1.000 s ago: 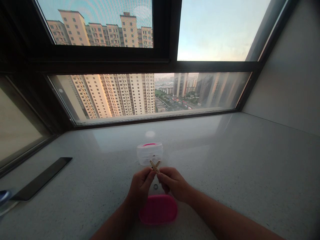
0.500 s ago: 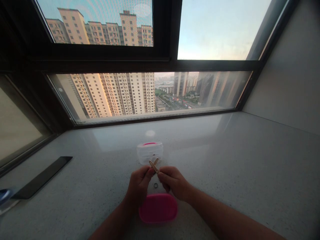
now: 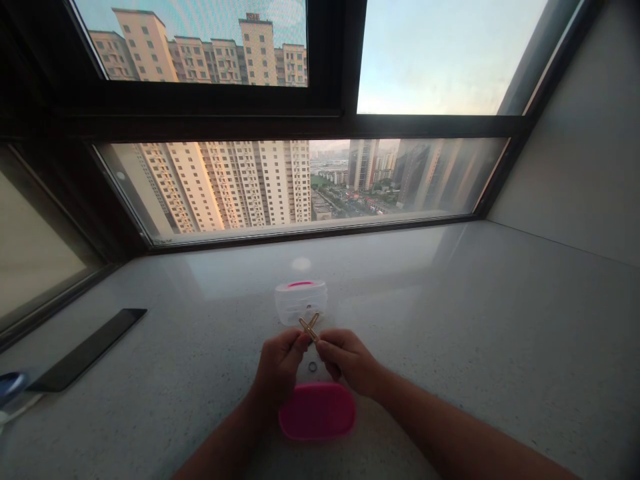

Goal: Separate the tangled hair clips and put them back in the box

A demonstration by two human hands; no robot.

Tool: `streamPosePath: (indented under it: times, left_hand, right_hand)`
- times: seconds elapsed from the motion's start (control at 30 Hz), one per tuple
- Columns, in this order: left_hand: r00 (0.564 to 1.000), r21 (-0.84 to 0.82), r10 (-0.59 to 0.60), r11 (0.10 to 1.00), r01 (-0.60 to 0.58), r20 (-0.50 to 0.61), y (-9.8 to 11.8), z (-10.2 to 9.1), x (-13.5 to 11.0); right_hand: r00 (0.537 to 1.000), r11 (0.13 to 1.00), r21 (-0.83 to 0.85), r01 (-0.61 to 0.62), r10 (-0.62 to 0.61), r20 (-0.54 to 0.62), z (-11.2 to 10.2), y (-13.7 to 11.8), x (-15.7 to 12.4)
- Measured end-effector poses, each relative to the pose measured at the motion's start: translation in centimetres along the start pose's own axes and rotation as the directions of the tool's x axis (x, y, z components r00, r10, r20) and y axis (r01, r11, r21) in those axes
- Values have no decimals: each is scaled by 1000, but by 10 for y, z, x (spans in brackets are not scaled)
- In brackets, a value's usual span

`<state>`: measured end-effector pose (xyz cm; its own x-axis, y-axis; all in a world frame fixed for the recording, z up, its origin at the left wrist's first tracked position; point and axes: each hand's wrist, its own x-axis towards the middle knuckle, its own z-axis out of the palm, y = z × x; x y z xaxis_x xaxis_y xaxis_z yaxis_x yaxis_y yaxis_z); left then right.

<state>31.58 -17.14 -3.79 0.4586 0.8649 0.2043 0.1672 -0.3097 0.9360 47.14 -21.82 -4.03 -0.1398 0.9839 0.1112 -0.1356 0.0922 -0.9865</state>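
Note:
My left hand [image 3: 280, 370] and my right hand [image 3: 350, 360] meet over the stone sill, both pinched shut on small gold-coloured metal pieces [image 3: 309, 326] that cross each other like an X. I cannot make out what the pieces are. Below the fingertips a small metal ring [image 3: 313, 367] lies on the sill. A clear plastic box [image 3: 301, 302] with a pink base stands just beyond the hands. A pink oval lid [image 3: 317, 411] lies flat between my wrists.
The grey speckled sill [image 3: 475, 333] runs to a dark-framed window [image 3: 345, 127] at the back and a wall on the right. A black flat strip [image 3: 87, 349] lies at the left, with a blue object [image 3: 9, 385] at the left edge.
The two gold pieces have closed from a wide X to a narrower crossing. The hands stay where they were; the view has shifted slightly.

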Motion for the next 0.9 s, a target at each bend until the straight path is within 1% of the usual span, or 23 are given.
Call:
streamPosePath:
  times: [0.2, 0.37, 0.53, 0.73, 0.9]
  left_hand:
    - [999, -21, -6, 1000, 7, 31, 1, 1, 0]
    - [997, -72, -13, 997, 19, 72, -1, 2, 0]
    - [998, -105, -10, 994, 17, 66, -1, 2, 0]
    - [996, -141, 12, 990, 1, 91, -4, 2, 0]
    - [998, -138, -23, 990, 32, 64, -5, 3, -1]
  right_hand:
    - [1000, 1000, -23, -9, 9, -14, 0, 4, 2]
    - [999, 1000, 2, -19, 19, -27, -1, 6, 3]
    - [1000, 1000, -22, -8, 7, -21, -2, 4, 3]
    - [999, 999, -37, -24, 23, -27, 0, 2, 2]
    - [999, 1000, -18, -16, 15, -35, -1, 2, 2]
